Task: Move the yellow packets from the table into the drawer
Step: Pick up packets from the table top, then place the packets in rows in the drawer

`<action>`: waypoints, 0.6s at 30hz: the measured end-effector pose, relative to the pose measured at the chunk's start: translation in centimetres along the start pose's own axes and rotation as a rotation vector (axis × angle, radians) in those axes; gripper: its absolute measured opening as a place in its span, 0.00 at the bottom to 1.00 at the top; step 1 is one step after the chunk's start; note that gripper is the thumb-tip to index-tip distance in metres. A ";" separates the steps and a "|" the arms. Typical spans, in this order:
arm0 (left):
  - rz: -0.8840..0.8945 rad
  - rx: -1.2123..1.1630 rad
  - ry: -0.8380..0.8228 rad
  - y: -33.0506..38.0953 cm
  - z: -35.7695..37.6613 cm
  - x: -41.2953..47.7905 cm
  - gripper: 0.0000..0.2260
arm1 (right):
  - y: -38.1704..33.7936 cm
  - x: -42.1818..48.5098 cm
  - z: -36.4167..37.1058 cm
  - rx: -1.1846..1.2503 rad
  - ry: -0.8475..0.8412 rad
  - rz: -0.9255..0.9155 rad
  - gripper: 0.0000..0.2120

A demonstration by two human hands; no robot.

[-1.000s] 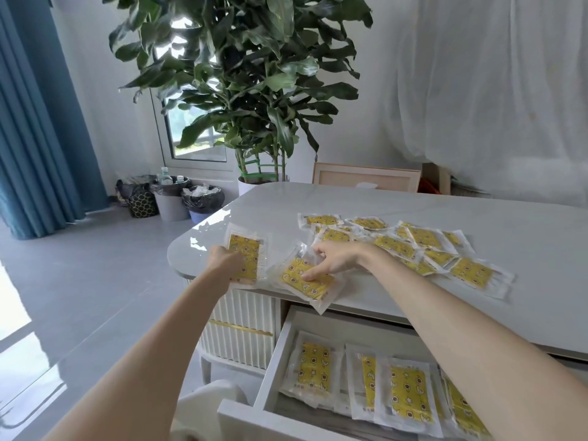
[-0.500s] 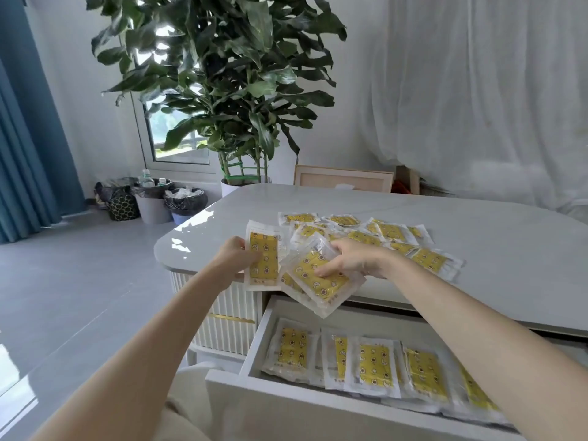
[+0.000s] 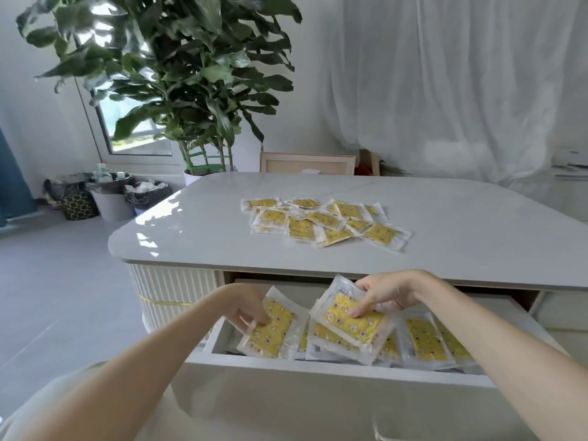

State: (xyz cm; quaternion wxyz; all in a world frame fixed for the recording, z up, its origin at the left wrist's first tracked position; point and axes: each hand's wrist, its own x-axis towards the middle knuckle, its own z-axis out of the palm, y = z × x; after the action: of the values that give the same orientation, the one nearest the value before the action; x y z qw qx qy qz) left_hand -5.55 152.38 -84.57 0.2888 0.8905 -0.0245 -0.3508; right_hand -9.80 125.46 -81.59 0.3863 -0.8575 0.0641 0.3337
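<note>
My left hand (image 3: 246,308) grips one yellow packet (image 3: 274,326) in clear wrap over the left part of the open white drawer (image 3: 321,380). My right hand (image 3: 386,291) holds a small stack of yellow packets (image 3: 351,319) tilted over the drawer's middle. Several more yellow packets (image 3: 426,340) lie flat inside the drawer, partly hidden under the held ones. On the white table (image 3: 197,230) a loose pile of several yellow packets (image 3: 324,221) lies near the middle.
A large potted plant (image 3: 178,78) stands behind the table's far left corner. Bins with bags (image 3: 109,195) sit on the floor at the left wall. A wooden frame (image 3: 307,163) leans behind the table. White drapery (image 3: 445,84) hangs at the back right.
Both hands have come down from the table's front edge to the open drawer, carrying their packets. The view has tilted down and shifted right.
</note>
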 end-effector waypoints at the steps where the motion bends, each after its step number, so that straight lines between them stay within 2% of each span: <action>1: -0.023 -0.028 -0.001 0.0 0.4 0.5 0.14 | 0.6 0.2 0.0 0.007 0.013 0.018 0.11; 6: -0.074 -0.146 0.051 1.4 1.8 3.3 0.14 | 4.1 1.9 0.3 0.087 0.139 0.121 0.15; 9: -0.088 -0.132 0.108 1.9 2.4 4.6 0.15 | 5.8 2.6 0.5 0.208 0.192 0.141 0.19; 12: -0.085 -0.075 0.178 2.1 3.4 5.9 0.15 | 7.3 3.2 0.6 0.372 0.212 0.164 0.17; 14: -0.063 0.053 0.271 2.1 4.0 6.2 0.17 | 8.0 3.5 0.7 0.472 0.239 0.181 0.16; 16: -0.018 0.333 0.407 2.4 4.4 5.9 0.21 | 8.3 3.6 1.1 0.549 0.268 0.192 0.16; 18: 0.041 0.533 0.460 2.8 4.9 5.8 0.27 | 8.4 3.8 1.5 0.604 0.285 0.190 0.15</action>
State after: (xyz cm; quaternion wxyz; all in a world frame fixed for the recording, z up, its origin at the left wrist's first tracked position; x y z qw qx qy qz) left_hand -3.87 146.19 -89.55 0.0511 0.9896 -0.0676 -0.1165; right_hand -10.70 121.25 -89.86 0.5768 -0.7328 0.2927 0.2110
